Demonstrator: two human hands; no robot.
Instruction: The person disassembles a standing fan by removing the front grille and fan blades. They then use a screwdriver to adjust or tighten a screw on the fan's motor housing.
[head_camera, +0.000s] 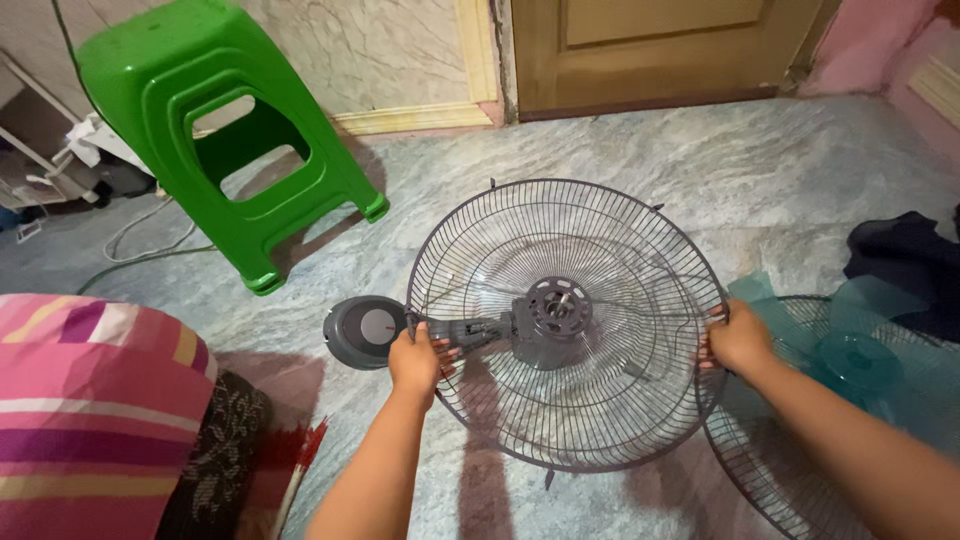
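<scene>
Dark wire fan guard (600, 400) with motor hub (553, 318) centre-frame on marble floor (760, 180), green stool (225, 130) at 10 o'clock, left hand (417, 360) clamped on rim at 9, right hand (738, 338) fingers curled round rim at 3.

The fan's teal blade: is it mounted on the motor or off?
Off. The teal blade lies on the second grille at right; the motor hub inside the rear grille shows a bare shaft.

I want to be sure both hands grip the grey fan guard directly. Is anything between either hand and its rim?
Nothing visible: the left hand and the right hand both grasp the wire rim of the fan guard directly.
</scene>
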